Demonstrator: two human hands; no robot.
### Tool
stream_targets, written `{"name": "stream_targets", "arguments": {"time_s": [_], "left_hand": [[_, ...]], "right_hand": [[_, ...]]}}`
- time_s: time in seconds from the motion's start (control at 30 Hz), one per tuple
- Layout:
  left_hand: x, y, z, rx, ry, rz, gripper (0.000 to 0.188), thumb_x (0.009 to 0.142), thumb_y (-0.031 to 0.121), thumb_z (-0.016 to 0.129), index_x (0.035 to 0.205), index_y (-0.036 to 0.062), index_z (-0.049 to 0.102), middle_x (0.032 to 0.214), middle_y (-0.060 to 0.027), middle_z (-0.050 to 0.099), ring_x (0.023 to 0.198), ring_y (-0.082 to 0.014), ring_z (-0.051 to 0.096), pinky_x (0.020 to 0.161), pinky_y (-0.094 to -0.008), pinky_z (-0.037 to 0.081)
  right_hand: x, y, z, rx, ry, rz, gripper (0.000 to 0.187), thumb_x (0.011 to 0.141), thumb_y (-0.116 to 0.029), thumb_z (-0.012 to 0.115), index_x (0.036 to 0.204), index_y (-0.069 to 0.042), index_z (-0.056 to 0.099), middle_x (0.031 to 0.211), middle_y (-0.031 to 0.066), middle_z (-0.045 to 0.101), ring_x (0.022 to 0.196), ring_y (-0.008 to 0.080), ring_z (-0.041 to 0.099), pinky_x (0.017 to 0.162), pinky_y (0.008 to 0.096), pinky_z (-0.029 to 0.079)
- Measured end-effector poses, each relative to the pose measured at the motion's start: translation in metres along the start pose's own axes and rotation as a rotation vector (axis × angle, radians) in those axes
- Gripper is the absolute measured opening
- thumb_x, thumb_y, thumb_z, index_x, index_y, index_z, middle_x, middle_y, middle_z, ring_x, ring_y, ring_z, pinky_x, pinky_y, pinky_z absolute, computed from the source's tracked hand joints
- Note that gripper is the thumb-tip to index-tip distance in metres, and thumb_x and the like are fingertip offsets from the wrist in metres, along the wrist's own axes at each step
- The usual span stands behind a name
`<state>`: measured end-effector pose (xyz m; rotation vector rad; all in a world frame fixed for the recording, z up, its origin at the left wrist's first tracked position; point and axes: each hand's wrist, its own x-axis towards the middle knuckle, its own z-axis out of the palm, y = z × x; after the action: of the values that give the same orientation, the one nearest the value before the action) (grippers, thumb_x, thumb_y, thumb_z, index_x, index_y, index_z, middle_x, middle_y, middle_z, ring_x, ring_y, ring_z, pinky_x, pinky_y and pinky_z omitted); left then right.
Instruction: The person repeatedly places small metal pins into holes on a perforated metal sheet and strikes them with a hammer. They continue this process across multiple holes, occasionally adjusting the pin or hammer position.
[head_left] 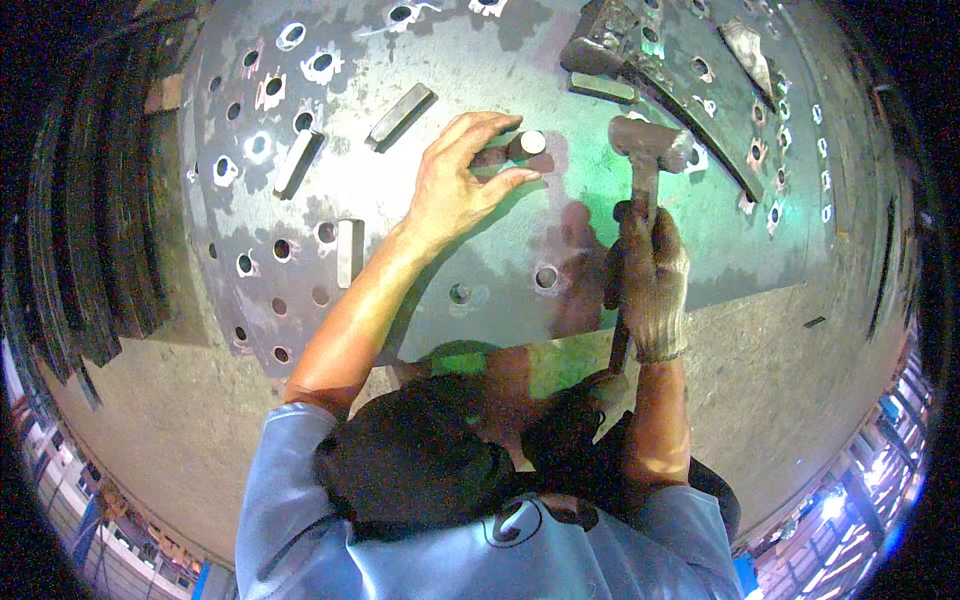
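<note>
My bare left hand [463, 178] reaches over the dark steel plate [430, 210], thumb and forefinger parted around a short dark metal cylinder [530, 146] with a bright round end. A gap shows between these two fingertips and the cylinder; the other fingers are partly hidden. On my right, my gloved right hand [652, 275] is closed around the handle of a hammer [650, 147]. The hammer's head points away from me, to the right of the cylinder. The knitted glove is pale at the cuff and darkly soiled over the fingers.
Ringed holes dot the plate. Small steel bars [400, 117] lie on it, several left of the cylinder. A larger hammer [600, 45] rests at the far right beside a pale glove-like piece [747, 58]. Long dark metal strips [115, 200] are stacked at left.
</note>
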<state>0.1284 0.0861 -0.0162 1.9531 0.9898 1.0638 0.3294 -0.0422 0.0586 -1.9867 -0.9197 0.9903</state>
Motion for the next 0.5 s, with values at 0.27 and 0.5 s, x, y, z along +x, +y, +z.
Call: {"name": "stream_targets", "arguments": {"time_s": [0.27, 0.5], "left_hand": [[0.002, -0.004, 0.01, -0.024, 0.014, 0.03, 0.039, 0.076, 0.019, 0.086, 0.109, 0.003, 0.073, 0.105, -0.0115, 0.071, 0.095, -0.0281, 0.07, 0.081, -0.0361, 0.057], [0.001, -0.004, 0.008, -0.06, -0.001, 0.025, 0.035, 0.078, 0.015, 0.086, 0.108, 0.0017, 0.074, 0.106, -0.0133, 0.073, 0.097, -0.0269, 0.071, 0.085, -0.0345, 0.056]], "right_hand": [[-0.016, -0.03, 0.01, -0.013, -0.05, 0.042, 0.022, 0.104, -0.023, 0.057, 0.105, -0.001, 0.057, 0.076, 0.0115, 0.066, 0.062, 0.0195, 0.065, 0.056, 0.0376, 0.052], [-0.03, -0.04, 0.018, -0.138, -0.023, -0.068, 0.024, 0.105, -0.027, 0.054, 0.107, -0.003, 0.059, 0.073, 0.0015, 0.057, 0.061, 0.0097, 0.05, 0.053, 0.0295, 0.043]]}}
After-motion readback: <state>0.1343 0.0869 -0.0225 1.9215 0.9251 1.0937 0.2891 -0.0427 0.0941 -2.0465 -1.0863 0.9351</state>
